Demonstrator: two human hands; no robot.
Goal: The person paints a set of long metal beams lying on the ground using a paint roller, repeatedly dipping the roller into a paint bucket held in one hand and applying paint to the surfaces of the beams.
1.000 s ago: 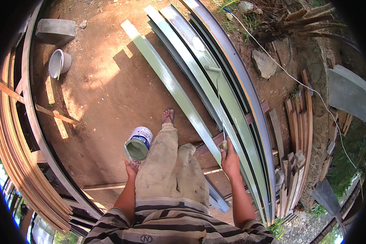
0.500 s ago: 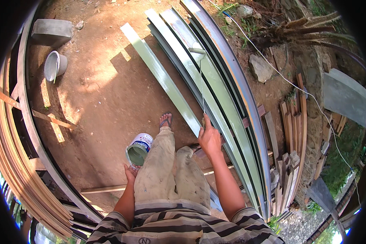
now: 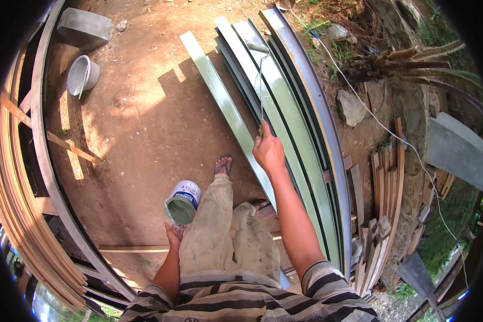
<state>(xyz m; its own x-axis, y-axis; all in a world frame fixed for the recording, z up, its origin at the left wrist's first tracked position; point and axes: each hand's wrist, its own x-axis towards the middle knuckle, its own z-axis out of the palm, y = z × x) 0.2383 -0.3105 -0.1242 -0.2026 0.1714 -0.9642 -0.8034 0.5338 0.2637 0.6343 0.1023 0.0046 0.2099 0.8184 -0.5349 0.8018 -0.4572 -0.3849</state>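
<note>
My right hand (image 3: 269, 152) is closed around the handle of a paint roller (image 3: 258, 48). Its long thin wire frame reaches away from me, and the roller head lies on a wide metal beam (image 3: 288, 102) coated in pale green paint, near the far end. Low on the left, my left hand (image 3: 175, 234) grips a paint can (image 3: 188, 189) at its near edge, beside my left leg. Greenish-grey paint shows inside the tilted can; part of the left fingers is hidden by it. A separate, narrower green-painted beam (image 3: 222, 96) lies left of the roller's beam.
A bare metal beam (image 3: 308, 70) borders the painted ones on the right. A grey bucket (image 3: 83, 75) and concrete block (image 3: 83, 28) stand far left on the dirt. Stacked timber (image 3: 21, 214) curves along the left; a rock (image 3: 352, 107), white cable and wood pieces lie right.
My right arm has stretched farther forward, and the roller has slid toward the beam's far end. My left hand still holds the can beside my leg. The whole view has shifted slightly.
</note>
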